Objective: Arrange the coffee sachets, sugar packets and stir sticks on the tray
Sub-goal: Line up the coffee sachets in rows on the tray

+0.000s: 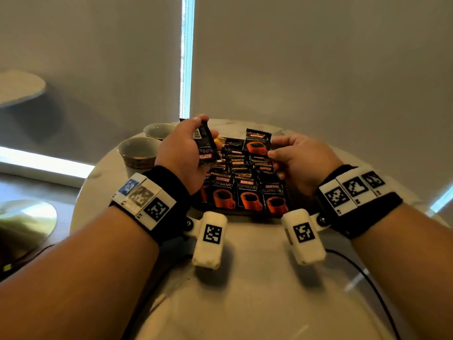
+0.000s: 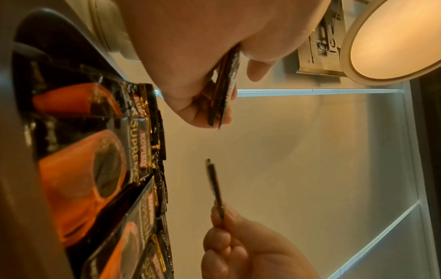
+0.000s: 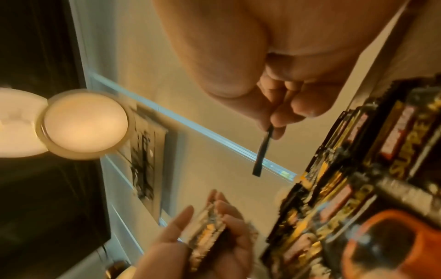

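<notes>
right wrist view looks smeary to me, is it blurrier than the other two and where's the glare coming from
Yes: the right wrist view is motion-blurred, the left hand and its sachets smeared; the left wrist view is sharper, though the near sachets on the tray are soft; the head view is crisp but bowed at the edges; glare comes from the round lamp and the bright window gap.

I see sachets (image 1: 247, 192): glossy foil-look film, crinkled | table (image 1: 245, 290): polished marble-look, smooth | cups (image 1: 139, 150): glazed ceramic, sheen | wrist straps (image 1: 169, 192): matt black cloth
</notes>
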`<state>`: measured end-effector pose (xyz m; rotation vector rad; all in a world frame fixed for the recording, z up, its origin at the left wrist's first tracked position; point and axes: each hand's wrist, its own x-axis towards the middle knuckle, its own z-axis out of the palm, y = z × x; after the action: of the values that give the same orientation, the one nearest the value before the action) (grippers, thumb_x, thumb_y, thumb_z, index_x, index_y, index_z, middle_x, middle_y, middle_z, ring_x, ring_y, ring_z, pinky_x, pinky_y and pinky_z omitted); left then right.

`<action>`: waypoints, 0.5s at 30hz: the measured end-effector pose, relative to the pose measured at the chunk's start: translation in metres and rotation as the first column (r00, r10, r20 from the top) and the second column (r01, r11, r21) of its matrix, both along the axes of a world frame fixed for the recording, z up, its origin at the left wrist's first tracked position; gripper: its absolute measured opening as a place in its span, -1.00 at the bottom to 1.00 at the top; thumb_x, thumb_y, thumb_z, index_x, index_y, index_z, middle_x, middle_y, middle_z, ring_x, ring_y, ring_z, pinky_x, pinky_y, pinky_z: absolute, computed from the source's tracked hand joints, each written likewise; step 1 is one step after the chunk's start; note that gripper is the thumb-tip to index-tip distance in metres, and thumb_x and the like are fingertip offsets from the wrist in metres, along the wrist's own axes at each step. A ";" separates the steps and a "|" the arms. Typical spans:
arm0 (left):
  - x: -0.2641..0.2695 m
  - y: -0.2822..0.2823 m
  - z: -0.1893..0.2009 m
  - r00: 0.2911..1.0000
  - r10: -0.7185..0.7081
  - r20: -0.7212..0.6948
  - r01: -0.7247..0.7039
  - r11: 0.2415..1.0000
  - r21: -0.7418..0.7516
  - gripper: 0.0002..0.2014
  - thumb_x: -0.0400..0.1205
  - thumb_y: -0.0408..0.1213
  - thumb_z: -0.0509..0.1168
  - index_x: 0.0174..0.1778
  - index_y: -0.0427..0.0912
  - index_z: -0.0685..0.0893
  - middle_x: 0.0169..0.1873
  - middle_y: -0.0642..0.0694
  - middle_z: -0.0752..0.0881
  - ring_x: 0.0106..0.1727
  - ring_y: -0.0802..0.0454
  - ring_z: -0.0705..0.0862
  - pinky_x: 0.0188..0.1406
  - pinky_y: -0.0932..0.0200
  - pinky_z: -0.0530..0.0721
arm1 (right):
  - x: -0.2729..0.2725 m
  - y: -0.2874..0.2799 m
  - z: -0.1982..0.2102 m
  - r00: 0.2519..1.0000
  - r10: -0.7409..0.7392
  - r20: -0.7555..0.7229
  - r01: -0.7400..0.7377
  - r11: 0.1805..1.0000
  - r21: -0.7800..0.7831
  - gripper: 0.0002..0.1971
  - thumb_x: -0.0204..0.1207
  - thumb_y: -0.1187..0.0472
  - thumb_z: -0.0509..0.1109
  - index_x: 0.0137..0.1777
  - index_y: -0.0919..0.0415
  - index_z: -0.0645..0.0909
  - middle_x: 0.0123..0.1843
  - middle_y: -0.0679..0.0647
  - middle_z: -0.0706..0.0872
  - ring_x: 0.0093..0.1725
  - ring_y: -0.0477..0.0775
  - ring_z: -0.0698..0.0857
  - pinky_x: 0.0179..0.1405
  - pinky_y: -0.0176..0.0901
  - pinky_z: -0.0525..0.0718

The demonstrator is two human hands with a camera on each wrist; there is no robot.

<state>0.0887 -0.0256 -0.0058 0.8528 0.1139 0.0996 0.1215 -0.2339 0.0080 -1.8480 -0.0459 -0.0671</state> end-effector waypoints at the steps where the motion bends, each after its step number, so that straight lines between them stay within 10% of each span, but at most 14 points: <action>1: 0.000 0.000 0.000 1.000 0.001 -0.002 -0.001 1.000 -0.003 -0.71 0.71 -0.15 0.33 0.33 -0.10 0.75 0.02 -0.20 0.76 -0.18 -0.04 0.75 -0.21 0.04 0.79 | 0.003 0.001 0.003 1.000 -0.009 -0.018 0.007 0.996 -0.088 -0.79 0.54 0.44 0.45 0.08 0.16 0.64 -0.18 0.18 0.75 -0.40 0.02 0.65 -0.48 -0.11 0.58; 6: 0.000 0.001 0.001 1.000 0.002 -0.008 -0.002 1.000 0.016 -0.74 0.73 -0.15 0.31 0.30 -0.07 0.75 0.04 -0.19 0.77 -0.11 -0.04 0.76 -0.19 0.06 0.80 | 0.011 0.010 0.017 0.993 -0.010 -0.121 -0.037 0.926 -0.377 -0.84 0.56 0.42 0.47 0.06 0.20 0.69 -0.16 0.23 0.76 -0.22 0.20 0.69 -0.17 0.03 0.66; 15: 0.000 -0.001 0.002 1.000 0.002 0.006 -0.003 1.000 0.027 -0.72 0.77 -0.16 0.24 0.35 -0.10 0.70 0.00 -0.19 0.73 -0.07 -0.07 0.72 -0.06 0.03 0.77 | 0.004 0.021 0.016 0.964 0.015 -0.267 -0.130 0.898 -0.420 -0.80 0.57 0.49 0.42 0.13 0.26 0.66 -0.14 0.22 0.72 -0.33 0.03 0.62 -0.44 -0.13 0.56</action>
<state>0.0886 -0.0268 -0.0042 0.8792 0.1083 0.1063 0.1259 -0.2134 0.0238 -2.2877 0.0562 0.2580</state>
